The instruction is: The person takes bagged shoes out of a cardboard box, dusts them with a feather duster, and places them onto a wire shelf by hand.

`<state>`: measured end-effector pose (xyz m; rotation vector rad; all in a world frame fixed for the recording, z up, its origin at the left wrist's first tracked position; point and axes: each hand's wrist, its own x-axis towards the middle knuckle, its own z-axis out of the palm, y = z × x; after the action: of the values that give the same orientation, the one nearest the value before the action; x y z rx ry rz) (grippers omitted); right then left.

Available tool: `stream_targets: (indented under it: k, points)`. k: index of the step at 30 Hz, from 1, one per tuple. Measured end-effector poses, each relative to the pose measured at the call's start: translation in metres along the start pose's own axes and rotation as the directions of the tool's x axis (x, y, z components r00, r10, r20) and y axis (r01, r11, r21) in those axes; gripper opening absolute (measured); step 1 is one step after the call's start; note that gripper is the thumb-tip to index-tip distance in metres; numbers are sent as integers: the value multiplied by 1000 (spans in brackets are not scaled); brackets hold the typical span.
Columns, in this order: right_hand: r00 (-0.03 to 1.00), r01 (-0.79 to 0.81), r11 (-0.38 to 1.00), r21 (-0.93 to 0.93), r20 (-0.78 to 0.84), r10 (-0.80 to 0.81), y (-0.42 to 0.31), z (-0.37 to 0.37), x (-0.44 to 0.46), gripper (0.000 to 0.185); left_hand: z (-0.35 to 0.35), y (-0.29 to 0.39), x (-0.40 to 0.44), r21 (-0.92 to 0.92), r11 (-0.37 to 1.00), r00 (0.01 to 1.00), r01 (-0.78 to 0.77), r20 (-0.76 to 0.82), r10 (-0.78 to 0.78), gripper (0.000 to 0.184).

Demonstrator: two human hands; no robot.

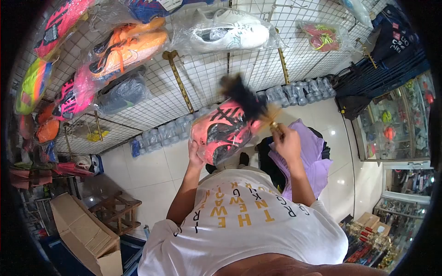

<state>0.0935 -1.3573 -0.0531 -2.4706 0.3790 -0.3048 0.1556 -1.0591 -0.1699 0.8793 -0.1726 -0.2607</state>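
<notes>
Below the wire rack (pixel 154 99), both forearms reach forward, elbows bent.

Cardboard box (pixel 87 232) — open, wooden stool (pixel 116 212) — beside it

Bright indoor light — floor glare, blurred duster (pixel 244 97) (edges bowed, black).

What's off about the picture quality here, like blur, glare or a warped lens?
Head view, the only one: wide-angle bending of the wall grid, with black corners; motion blur on the duster in the right hand, hiding its bristle detail; shiny highlights on the plastic around the pink shoes; bright reflected spots on the floor tiles.
</notes>
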Motion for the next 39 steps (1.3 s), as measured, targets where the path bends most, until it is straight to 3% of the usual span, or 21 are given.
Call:
stream_targets:
  k: [3, 4, 7, 8, 9, 11, 13, 15, 17, 18, 20, 23, 26, 28, 30, 32, 35, 37, 38, 39]
  points:
    - [915, 233, 940, 250, 272, -299, -19, -18, -4, 16, -1, 1, 4, 91, 994, 998, -56, 22, 55, 76]
    - [916, 235, 952, 196, 281, -285, -11, -16, -2, 16, -1, 1, 4, 95, 993, 998, -68, 19, 66, 77]
    - [982, -134, 990, -35, 132, 137, 34, 10, 18, 19, -3, 4, -1, 59, 998, 999, -22, 35, 20, 76]
    - [989, -137, 982, -130, 33, 142, 54, 20, 21, 27, -10, -2, -4, 9, 1000, 1000, 10, 3, -10, 76]
    - [971, -227, 970, 87, 101, 218, 78, 35, 27, 29, -14, -6, -7, -42, 998, 999, 37, -30, -38, 77]
    - [906, -416, 775, 476, 286, 311, 116, 65, 30, 32, -6, 0, -10, -122, 990, 996, 67, -43, -72, 73]
    - [924, -382, 528, 758, 328, 198, 111, 76, 25, 29, 3, 11, -8, -195, 974, 988, 114, -76, -131, 70]
    - [932, -361, 229, 904, 342, 117, 93, 82, 20, 26, -4, 7, -5, -228, 965, 989, 132, -33, -143, 68]
    - [933, -350, -67, 934, 354, 64, 58, 71, 19, 25, -14, 2, -3, -265, 947, 984, 179, 27, -179, 70]
    - [921, -379, -89, 921, 385, 56, 58, 75, 21, 21, -15, 1, -2, -261, 947, 982, 184, 5, -190, 70]
    - [929, -369, -8, 929, 369, 26, 66, 80, 21, 20, -15, 0, -2, -251, 949, 977, 193, -38, -208, 70]
    - [940, -340, 29, 940, 341, 5, 86, 92, 27, 21, -18, 12, -4, -353, 892, 959, 282, 94, -267, 68]
    - [933, -350, -33, 936, 352, 73, 66, 80, 31, 23, 18, 41, 2, -554, 791, 957, 261, 254, -138, 57]
    - [930, -349, -45, 936, 352, 109, 50, 67, 33, 25, -1, 38, -1, -247, 922, 950, 299, 170, -262, 55]
    - [913, -384, -65, 921, 389, 120, 34, 52, 33, 25, -11, 46, 2, 163, 939, 939, 303, 117, -324, 60]
    - [902, -404, -93, 910, 414, 123, 29, 46, 33, 26, 3, 73, 16, 610, 764, 930, 211, 115, -349, 73]
    - [883, -435, -89, 896, 444, 153, 33, 46, 36, 27, 36, 84, 29, 757, 620, 977, -207, 194, 89, 87]
    - [859, -464, -18, 886, 455, 233, 37, 44, 40, 27, 50, 100, 35, 903, 307, 949, -300, 248, 197, 93]
    - [821, -517, -52, 855, 512, 255, 35, 41, 40, 26, 52, 104, 38, 938, 133, 928, -321, 284, 240, 96]
    - [777, -567, -87, 819, 567, 274, 25, 33, 39, 24, 46, 102, 42, 880, 43, 847, -473, 441, 298, 94]
